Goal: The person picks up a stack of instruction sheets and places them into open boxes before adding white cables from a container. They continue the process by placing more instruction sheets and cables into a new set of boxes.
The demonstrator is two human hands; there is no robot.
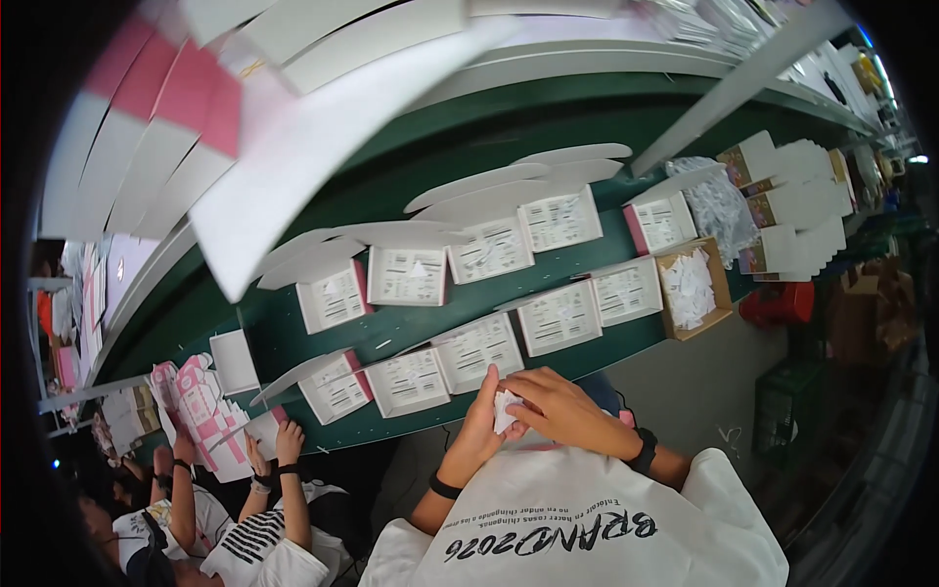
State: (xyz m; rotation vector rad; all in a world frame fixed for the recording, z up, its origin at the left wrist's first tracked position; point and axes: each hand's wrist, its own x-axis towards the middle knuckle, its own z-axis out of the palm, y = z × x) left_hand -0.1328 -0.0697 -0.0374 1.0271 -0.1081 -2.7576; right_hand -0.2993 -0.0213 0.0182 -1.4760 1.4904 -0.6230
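Close to my chest, at the table's near edge, my two hands are together around a small bunch of white slips (506,411). My left hand (476,430) cups the slips from the left side. From the right, my right hand (567,413) curls over them, its fingertips at their edge; part of the bunch is hidden. Just beyond my hands stand small open boxes, among them a white box (477,354) and another white box (559,319), each with a printed sheet inside. A brown carton (722,284) to the right holds a pile of white slips (691,290).
More open boxes (407,276) form a back row on the green table (391,331). A clear plastic bag (719,210) and stacked cartons (802,196) stand at the right. A post (743,83) rises behind. Co-workers' hands (274,445) handle a box at the left, beside pink-and-white flat cartons (201,411).
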